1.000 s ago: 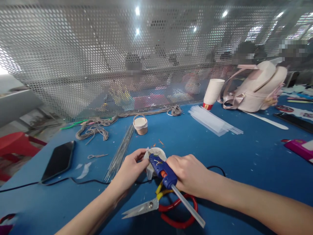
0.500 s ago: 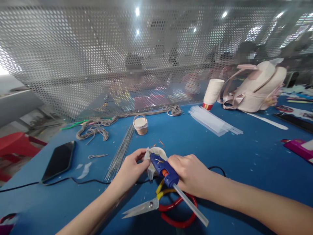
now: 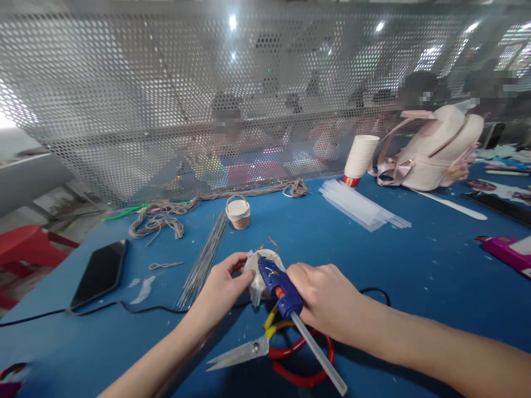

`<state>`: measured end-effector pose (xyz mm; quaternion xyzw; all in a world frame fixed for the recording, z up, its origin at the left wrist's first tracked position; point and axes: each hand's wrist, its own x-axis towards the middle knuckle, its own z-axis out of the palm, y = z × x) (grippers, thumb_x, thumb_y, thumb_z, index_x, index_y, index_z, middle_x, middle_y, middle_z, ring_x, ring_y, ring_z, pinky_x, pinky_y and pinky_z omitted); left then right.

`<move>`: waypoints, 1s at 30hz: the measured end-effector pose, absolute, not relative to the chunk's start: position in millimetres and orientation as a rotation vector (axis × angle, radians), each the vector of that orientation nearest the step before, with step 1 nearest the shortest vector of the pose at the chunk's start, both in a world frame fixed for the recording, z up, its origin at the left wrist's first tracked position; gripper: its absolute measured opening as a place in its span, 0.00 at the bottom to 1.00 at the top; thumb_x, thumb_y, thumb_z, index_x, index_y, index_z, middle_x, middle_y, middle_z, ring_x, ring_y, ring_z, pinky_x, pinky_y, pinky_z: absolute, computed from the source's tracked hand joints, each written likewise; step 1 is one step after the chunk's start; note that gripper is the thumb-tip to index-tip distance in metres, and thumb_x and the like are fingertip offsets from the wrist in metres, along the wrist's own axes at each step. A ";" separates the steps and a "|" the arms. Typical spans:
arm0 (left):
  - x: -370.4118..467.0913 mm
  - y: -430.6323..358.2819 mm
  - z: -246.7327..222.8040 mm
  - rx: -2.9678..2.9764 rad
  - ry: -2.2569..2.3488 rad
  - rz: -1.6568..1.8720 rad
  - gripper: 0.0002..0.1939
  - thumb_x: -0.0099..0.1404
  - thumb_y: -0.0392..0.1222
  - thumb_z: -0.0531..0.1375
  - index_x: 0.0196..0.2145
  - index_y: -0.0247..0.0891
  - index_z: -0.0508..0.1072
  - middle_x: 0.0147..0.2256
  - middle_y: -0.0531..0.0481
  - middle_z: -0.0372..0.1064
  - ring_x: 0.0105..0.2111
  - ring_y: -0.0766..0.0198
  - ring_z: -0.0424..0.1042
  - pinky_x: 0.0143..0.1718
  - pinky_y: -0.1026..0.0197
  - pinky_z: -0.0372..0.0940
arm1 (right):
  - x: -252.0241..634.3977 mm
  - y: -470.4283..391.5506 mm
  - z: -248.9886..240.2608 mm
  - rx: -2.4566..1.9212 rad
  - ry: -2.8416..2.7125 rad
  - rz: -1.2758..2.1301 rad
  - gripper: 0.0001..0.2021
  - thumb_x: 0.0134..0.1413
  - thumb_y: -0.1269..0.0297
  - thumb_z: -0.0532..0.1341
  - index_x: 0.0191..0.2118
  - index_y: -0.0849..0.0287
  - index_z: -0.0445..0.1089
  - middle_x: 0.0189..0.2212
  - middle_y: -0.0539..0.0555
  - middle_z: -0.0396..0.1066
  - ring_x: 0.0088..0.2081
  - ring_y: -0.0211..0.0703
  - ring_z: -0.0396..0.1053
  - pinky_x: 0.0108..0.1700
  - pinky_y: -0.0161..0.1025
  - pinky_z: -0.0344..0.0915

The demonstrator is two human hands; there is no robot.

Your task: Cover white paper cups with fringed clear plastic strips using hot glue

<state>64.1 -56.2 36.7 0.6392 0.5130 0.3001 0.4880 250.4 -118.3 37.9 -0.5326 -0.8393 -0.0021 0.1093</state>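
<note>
Blue hot-glue gun (image 3: 279, 284), gripped in your right hand (image 3: 326, 290), points its nozzle into the white cup (image 3: 265, 260), which your left hand (image 3: 226, 284) pinches at the rim; 1 pair of scissors (image 3: 256, 347) lies just beside them on the surface (image 3: 398, 249).

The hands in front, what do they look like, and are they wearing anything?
Both the left hand and the right hand are bare, with no gloves. No sleeve, watch or bracelet shows on the left forearm or the right forearm, and no cable runs along them. Some fingers are hidden, so I can't rule out a ring.
</note>
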 end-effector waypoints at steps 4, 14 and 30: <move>65.0 -57.5 37.8 1.565 1.239 0.755 0.17 0.52 0.39 0.57 0.40 0.35 0.74 0.36 0.48 0.75 0.39 0.56 0.71 0.40 0.58 0.64 | 249.2 -119.5 39.2 -1.535 -2.486 0.011 0.03 0.54 0.68 0.54 0.33 0.62 0.63 0.27 0.54 0.69 0.21 0.38 0.62 0.23 0.39 0.41; 65.5 -58.3 41.8 1.566 1.254 0.753 0.17 0.52 0.40 0.57 0.40 0.36 0.74 0.36 0.49 0.75 0.38 0.57 0.71 0.39 0.61 0.64 | 248.9 -120.7 40.8 -1.566 -2.484 0.027 0.02 0.52 0.71 0.54 0.33 0.62 0.63 0.26 0.54 0.69 0.21 0.38 0.62 0.22 0.39 0.42; 66.0 -60.9 44.7 1.596 1.230 0.761 0.17 0.52 0.39 0.57 0.40 0.38 0.75 0.38 0.48 0.76 0.41 0.56 0.72 0.41 0.59 0.64 | 251.7 -118.3 41.9 -1.419 -2.426 0.195 0.03 0.53 0.68 0.54 0.32 0.61 0.63 0.25 0.52 0.68 0.22 0.38 0.62 0.24 0.37 0.46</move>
